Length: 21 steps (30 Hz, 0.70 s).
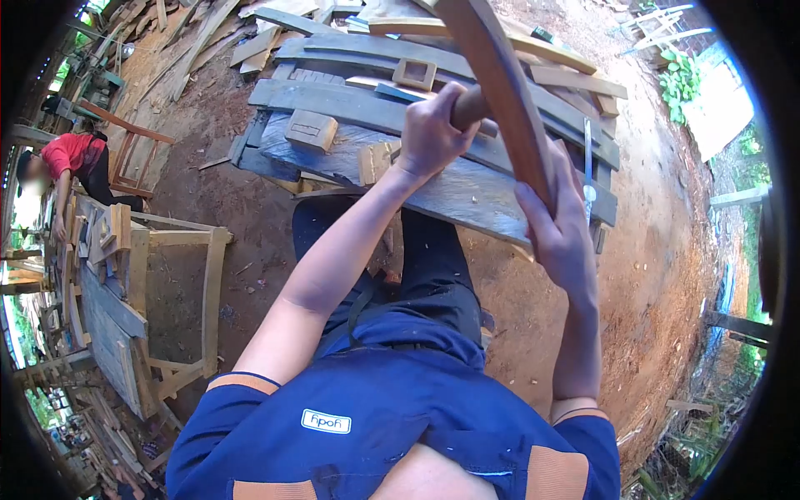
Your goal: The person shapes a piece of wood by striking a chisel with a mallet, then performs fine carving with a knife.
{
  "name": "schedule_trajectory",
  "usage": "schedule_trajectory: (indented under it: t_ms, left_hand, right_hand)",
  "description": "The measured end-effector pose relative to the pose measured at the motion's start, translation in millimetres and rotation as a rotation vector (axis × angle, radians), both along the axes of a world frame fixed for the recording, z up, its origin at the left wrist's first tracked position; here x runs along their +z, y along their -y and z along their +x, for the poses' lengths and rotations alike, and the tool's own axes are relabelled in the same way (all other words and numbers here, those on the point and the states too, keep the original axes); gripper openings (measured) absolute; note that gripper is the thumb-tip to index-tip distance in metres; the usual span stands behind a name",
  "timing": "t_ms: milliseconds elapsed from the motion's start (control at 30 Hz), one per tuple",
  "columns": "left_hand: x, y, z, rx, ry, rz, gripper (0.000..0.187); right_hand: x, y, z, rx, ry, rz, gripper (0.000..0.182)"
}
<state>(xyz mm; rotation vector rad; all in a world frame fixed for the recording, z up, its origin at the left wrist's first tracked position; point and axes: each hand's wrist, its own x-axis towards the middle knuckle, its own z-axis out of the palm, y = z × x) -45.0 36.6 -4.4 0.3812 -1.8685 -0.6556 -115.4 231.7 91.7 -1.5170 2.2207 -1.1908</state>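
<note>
My right hand (560,233) is closed around the lower end of a long curved wooden slat (500,83) that rises to the top of the view. Just left of it, my left hand (429,133) grips a round wooden handle (472,108); the handle's far end is hidden behind the slat. Both hands are held over a stack of grey weathered planks (350,104) in front of my knees. Small wooden blocks (311,130) lie on the planks near my left hand.
A metal chisel-like tool (587,162) lies on the planks at the right. A wooden frame (179,283) stands at the left on bare red earth. A person in a red shirt (75,158) bends over a workbench at far left. Scrap boards (192,42) lie beyond.
</note>
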Motion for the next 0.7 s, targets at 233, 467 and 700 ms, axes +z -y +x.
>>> schedule_trajectory:
  t_ms: [233,467,700]
  left_hand:
    - [-6,2,0,-0.022,0.005,0.005,0.025]
    - [-7,11,11,0.034,-0.041,0.031,0.024]
    - [-14,62,43,0.275,-0.392,0.379,0.012]
  right_hand:
    - [-1,-1,11,-0.061,0.273,-0.284,0.053]
    - [-19,3,18,-0.009,0.403,0.044,0.058]
    - [-109,24,26,0.101,0.480,0.211,0.061]
